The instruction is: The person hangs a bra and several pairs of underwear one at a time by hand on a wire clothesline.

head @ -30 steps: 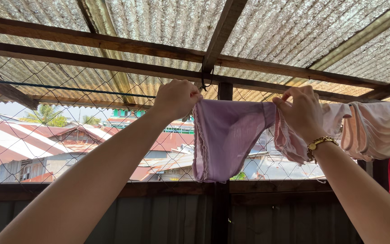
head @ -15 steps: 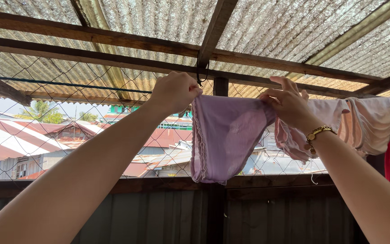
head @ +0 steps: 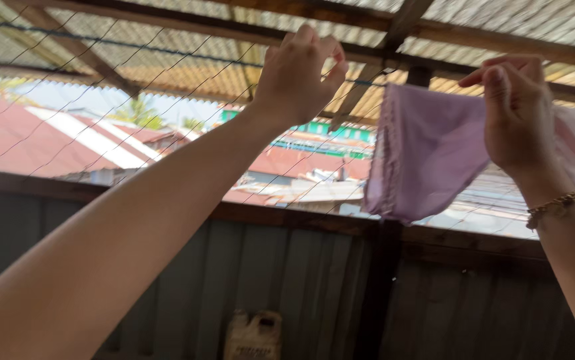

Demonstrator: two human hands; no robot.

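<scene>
Two hands near, perhaps touching, garment

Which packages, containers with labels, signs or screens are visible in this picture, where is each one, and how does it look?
Plastic jug: it stands low down against the dark metal wall, under the left arm; pale cream, boxy shape with a handle on top and a dark label on its front, too blurred to make out.
No signs or screens show.
</scene>
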